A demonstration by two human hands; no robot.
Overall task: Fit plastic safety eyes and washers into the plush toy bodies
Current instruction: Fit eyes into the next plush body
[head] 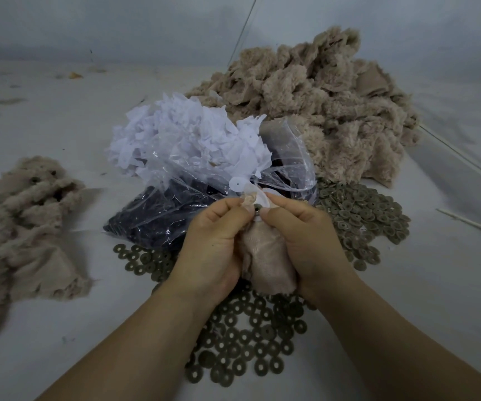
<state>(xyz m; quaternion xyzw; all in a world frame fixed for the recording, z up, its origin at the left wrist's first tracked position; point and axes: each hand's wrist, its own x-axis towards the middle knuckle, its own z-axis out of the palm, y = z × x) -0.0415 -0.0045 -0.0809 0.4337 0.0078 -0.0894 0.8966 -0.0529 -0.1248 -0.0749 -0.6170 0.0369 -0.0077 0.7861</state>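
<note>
Both hands hold one beige plush body [268,261], turned inside out, above the table's middle. My left hand [213,241] pinches its top edge from the left. My right hand [303,241] grips it from the right, and its thumb and finger press a small dark washer [257,210] at the top of the fabric. A white fabric disc [238,183] sticks up just above the fingers. Several olive-grey washers [248,337] lie loose below and to the right of the hands. A clear bag of dark safety eyes [152,215] lies just behind the hands.
A heap of white fabric pieces [187,137] sits on the bag. A large pile of beige plush bodies [314,102] fills the back right. A smaller pile of plush bodies [22,235] lies at the left. Thin white sticks [470,224] lie at the right.
</note>
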